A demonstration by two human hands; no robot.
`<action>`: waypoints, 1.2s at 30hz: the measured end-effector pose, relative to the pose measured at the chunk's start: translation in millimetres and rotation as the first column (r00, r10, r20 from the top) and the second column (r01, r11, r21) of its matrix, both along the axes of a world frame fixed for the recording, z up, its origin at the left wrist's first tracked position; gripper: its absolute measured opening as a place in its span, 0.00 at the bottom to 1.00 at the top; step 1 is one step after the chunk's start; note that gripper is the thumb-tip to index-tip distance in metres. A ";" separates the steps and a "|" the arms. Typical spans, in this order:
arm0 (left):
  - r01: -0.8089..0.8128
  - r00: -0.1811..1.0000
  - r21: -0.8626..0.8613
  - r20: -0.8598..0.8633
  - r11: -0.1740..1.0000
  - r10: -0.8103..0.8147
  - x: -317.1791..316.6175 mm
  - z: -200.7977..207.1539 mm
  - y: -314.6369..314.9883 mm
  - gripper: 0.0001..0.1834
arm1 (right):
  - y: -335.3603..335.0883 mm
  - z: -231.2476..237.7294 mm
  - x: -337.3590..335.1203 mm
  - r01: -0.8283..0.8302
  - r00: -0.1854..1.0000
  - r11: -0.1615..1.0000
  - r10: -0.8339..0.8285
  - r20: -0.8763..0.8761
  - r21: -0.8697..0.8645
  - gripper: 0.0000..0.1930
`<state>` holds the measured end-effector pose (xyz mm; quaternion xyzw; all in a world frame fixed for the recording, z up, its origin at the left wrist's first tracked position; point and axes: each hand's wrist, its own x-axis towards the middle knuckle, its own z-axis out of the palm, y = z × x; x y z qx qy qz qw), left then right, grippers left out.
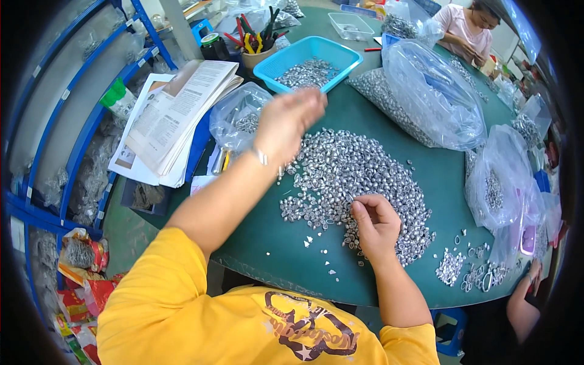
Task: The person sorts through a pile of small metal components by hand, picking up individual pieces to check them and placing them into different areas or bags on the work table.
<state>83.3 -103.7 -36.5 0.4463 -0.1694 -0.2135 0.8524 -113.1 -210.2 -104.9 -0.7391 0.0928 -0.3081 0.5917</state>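
A broad pile of small, shiny silver metal pieces (pixel 365 164), round and cup-like, covers the middle of the green table (pixel 261 243). My left hand (pixel 292 121) is stretched across the pile's far left side, by the near rim of a light-blue plastic tray (pixel 285 86). Motion smears its fingers, so their grip is unclear. Similar silver pieces (pixel 310 73) lie inside that tray. Over the near part of the pile, my right hand (pixel 378 228) has thumb and forefinger pinched together. Whatever sits between those fingertips is too small to make out.
Large clear bags (pixel 432 91) of metal pieces stand at the far right. Papers (pixel 176 115), a smaller bag (pixel 237 115) and a pot of pliers (pixel 258 55) are at left. Small rings (pixel 474 277) lie near right. One person (pixel 465 33) sits across; another's arm (pixel 524 304) shows at right.
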 end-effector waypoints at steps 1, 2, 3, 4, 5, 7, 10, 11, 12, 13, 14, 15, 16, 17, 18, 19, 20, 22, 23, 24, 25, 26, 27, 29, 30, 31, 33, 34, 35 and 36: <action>-0.066 0.998 -0.055 0.010 0.996 0.067 23.4 9.2 -3.9 0.11 | 0.0 -1.1 0.9 -0.012 1.000 1.000 0.012 -0.002 -0.003 0.02; -0.077 0.997 -0.075 -0.022 0.994 0.075 43.1 18.0 3.9 0.12 | 1.1 -2.9 3.6 0.005 1.000 1.000 -0.005 0.005 0.027 0.02; -0.090 0.995 -0.055 -0.053 0.994 0.088 57.6 19.5 12.0 0.13 | 0.8 -4.3 3.9 0.032 0.999 0.998 -0.032 0.003 0.057 0.02; -0.090 0.996 -0.035 0.004 0.995 0.091 50.9 20.1 16.9 0.13 | -2.0 -7.3 1.2 0.068 0.998 0.995 -0.067 -0.018 0.066 0.02; -0.092 0.994 -0.015 0.062 0.996 0.093 44.4 23.0 23.3 0.14 | -4.9 -5.1 4.3 0.098 0.995 0.992 -0.099 0.007 0.080 0.02; -0.034 0.984 0.180 0.181 0.983 0.001 21.2 16.1 41.8 0.13 | -6.0 1.1 2.3 0.091 0.996 0.985 -0.093 0.012 0.147 0.03; -0.023 0.958 0.470 0.263 0.882 -0.116 -7.1 -8.1 68.1 0.08 | -6.3 -0.3 1.3 0.089 0.996 0.992 -0.090 0.014 0.090 0.04; -0.068 0.935 0.575 0.322 0.815 -0.148 -16.5 -15.5 77.3 0.08 | -4.6 -0.2 0.7 0.072 0.997 0.995 -0.072 0.012 0.068 0.04; -0.116 0.906 0.646 0.380 0.754 -0.186 -27.3 -20.5 86.1 0.08 | -3.5 -0.2 1.8 0.059 0.998 0.998 -0.059 0.005 0.034 0.04; -0.166 0.873 0.707 0.430 0.687 -0.231 -37.3 -25.2 94.1 0.08 | -1.8 -0.6 2.0 0.047 0.999 0.999 -0.047 -0.002 0.000 0.04; -0.182 0.825 0.688 0.495 0.702 -0.271 -42.3 -43.3 102.5 0.07 | 0.6 -0.7 1.6 0.039 0.999 0.999 -0.039 -0.018 0.002 0.04; -0.239 0.759 0.753 0.538 0.612 -0.365 -52.4 -44.6 108.7 0.08 | 2.2 0.3 2.4 -0.003 0.999 0.985 -0.003 -0.032 -0.172 0.04; -0.324 0.670 0.726 0.629 0.607 -0.395 -62.1 -51.8 111.3 0.09 | 4.2 2.0 3.0 -0.047 0.998 0.939 0.031 -0.052 -0.340 0.04; -0.403 0.568 0.688 0.705 0.604 -0.424 -70.3 -61.4 112.5 0.10 | 9.4 4.7 4.1 -0.116 0.993 0.918 0.103 -0.055 -0.378 0.05; -0.478 0.409 0.636 0.772 0.606 -0.488 -75.9 -65.0 111.5 0.13 | 11.5 4.4 6.3 -0.151 0.987 0.850 0.153 -0.039 -0.505 0.06; -0.484 0.414 0.612 0.790 0.626 -0.452 -85.3 -68.1 110.2 0.13 | 13.4 3.0 7.3 -0.179 0.978 0.762 0.204 -0.031 -0.622 0.06; -0.449 0.453 0.637 0.767 0.627 -0.455 -92.3 -68.9 110.0 0.13 | 15.8 1.7 6.4 -0.237 0.967 0.733 0.238 -0.087 -0.637 0.07; -0.339 0.545 0.692 0.696 0.637 -0.467 -100.0 -66.3 109.3 0.11 | 17.2 1.7 5.2 -0.257 0.966 0.688 0.208 -0.154 -0.679 0.07; -0.336 0.548 0.691 0.696 0.640 -0.463 -102.2 -67.4 109.1 0.11 | 18.0 2.9 4.4 -0.262 0.965 0.679 0.194 -0.177 -0.686 0.07; -0.307 0.572 0.692 0.683 0.653 -0.454 -103.6 -67.5 108.4 0.11 | 19.0 3.2 4.1 -0.263 0.965 0.676 0.192 -0.179 -0.689 0.07; -0.278 0.595 0.692 0.669 0.666 -0.446 -104.2 -67.7 107.6 0.10 | 20.3 2.9 3.9 -0.277 0.961 0.653 0.196 -0.196 -0.704 0.06; -0.276 0.596 0.689 0.669 0.670 -0.443 -104.2 -67.7 106.5 0.10 | 20.9 3.0 3.8 -0.292 0.956 0.631 0.199 -0.214 -0.719 0.06; -0.298 0.527 0.666 0.712 0.684 -0.463 -104.3 -68.0 106.0 0.09 | 21.2 2.8 3.9 -0.294 0.956 0.629 0.199 -0.217 -0.720 0.06; -0.315 0.458 0.639 0.750 0.701 -0.477 -103.9 -68.0 105.7 0.09 | 21.1 2.8 4.0 -0.327 0.945 0.627 0.197 -0.262 -0.707 0.05; -0.277 0.456 0.664 0.727 0.694 -0.514 -103.3 -67.6 106.3 0.09 | 20.9 3.1 4.1 -0.329 0.944 0.624 0.196 -0.265 -0.709 0.05; -0.238 0.452 0.689 0.703 0.685 -0.550 -102.8 -67.7 106.3 0.08 | 20.5 3.5 3.9 -0.327 0.945 0.626 0.201 -0.259 -0.708 0.05; -0.252 0.464 0.670 0.717 0.698 -0.520 -101.5 -68.4 102.2 0.09 | 20.8 3.8 4.0 -0.326 0.945 0.626 0.206 -0.253 -0.708 0.05; -0.268 0.475 0.653 0.729 0.708 -0.493 -101.3 -68.5 99.5 0.09 | 21.7 3.3 4.4 -0.323 0.946 0.622 0.203 -0.252 -0.714 0.05; -0.269 0.475 0.652 0.730 0.709 -0.492 -102.8 -67.9 96.9 0.09 | 22.0 3.2 4.9 -0.320 0.947 0.617 0.200 -0.250 -0.719 0.05; -0.257 0.536 0.649 0.712 0.716 -0.453 -105.0 -66.1 93.8 0.09 | 21.3 4.3 6.1 -0.325 0.946 0.630 0.216 -0.243 -0.705 0.04</action>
